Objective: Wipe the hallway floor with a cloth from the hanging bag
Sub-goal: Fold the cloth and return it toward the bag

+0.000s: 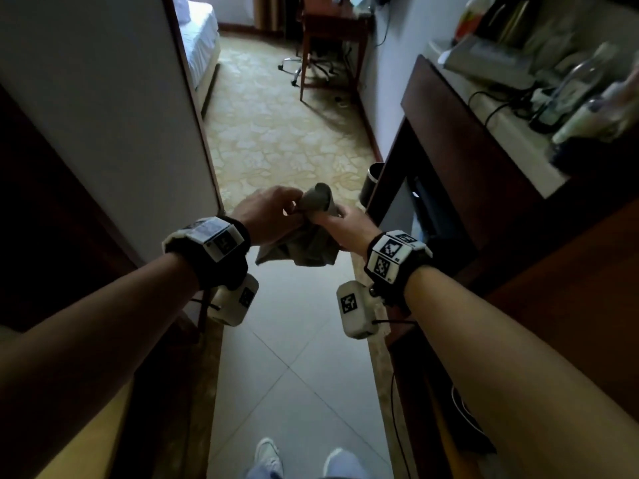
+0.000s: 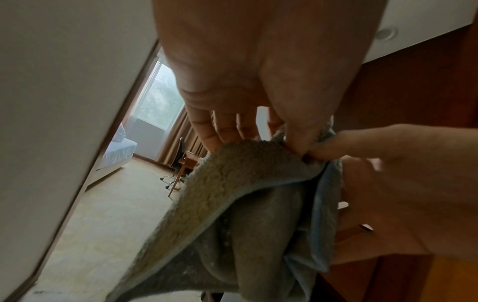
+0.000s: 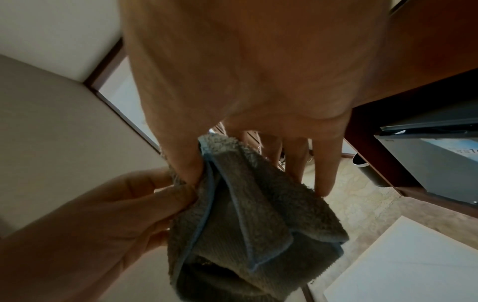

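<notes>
A grey terry cloth (image 1: 304,243) with a blue hem hangs crumpled at waist height over the pale tiled hallway floor (image 1: 297,357). My left hand (image 1: 266,216) pinches its upper edge between thumb and fingers. My right hand (image 1: 342,226) pinches the same edge beside it. From the left wrist, the cloth (image 2: 232,214) droops below my left hand (image 2: 292,141), with the right hand (image 2: 388,183) at the side. From the right wrist, the cloth (image 3: 245,214) hangs from my right hand (image 3: 196,171), and the left hand (image 3: 116,204) holds its left side. No hanging bag shows.
A white wall and door frame (image 1: 145,115) close in the left. A dark wooden cabinet (image 1: 484,188) with a cluttered counter and a mini fridge (image 3: 434,163) lines the right. A black bin (image 1: 371,183) stands by it. Carpet, a desk (image 1: 332,36) and a bed (image 1: 200,39) lie ahead.
</notes>
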Demonstrator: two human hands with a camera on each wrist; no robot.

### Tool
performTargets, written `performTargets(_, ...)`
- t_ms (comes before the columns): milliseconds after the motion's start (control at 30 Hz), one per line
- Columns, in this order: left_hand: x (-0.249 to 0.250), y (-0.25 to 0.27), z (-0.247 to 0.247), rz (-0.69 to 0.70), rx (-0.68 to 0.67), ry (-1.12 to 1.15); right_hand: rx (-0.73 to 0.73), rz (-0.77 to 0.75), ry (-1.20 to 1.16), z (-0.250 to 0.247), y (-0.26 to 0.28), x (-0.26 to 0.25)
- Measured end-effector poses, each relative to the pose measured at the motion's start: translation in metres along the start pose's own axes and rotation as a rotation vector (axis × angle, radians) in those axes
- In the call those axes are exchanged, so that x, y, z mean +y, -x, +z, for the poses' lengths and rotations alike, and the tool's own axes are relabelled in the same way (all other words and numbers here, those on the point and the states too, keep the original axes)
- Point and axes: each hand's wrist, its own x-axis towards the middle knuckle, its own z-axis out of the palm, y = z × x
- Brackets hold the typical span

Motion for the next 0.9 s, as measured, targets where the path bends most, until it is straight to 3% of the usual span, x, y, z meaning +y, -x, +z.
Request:
performTargets(167,0.031,0.025,0.002,-0.028,0.094,-0.088,0.038,-0.036,0.098,-0.015,0.042,-0.001)
performTargets(367,0.075,0.077,0.019,-0.170,0.089,0.132,0.065,-0.132,0.065,-0.022,0.097,0.034)
performTargets(500,0.098,0.121,0.031,-0.193,0.007,0.117,-0.102,-0.007,-0.132,-0.010,0.148,0.054)
performTargets(700,0.129,0.196,0.023,-0.121,-0.074,-0.243,-0.474,0.029,-0.346,0.017,0.224,0.061)
performTargets(767,0.137,0.215,0.016,-0.103,-0.074,-0.299,-0.451,-0.028,-0.259,0.024,0.243,0.058)
performTargets(900,0.155,0.250,0.002,-0.026,-0.067,-0.386,-0.231,-0.158,-0.001,0.037,0.282,0.054)
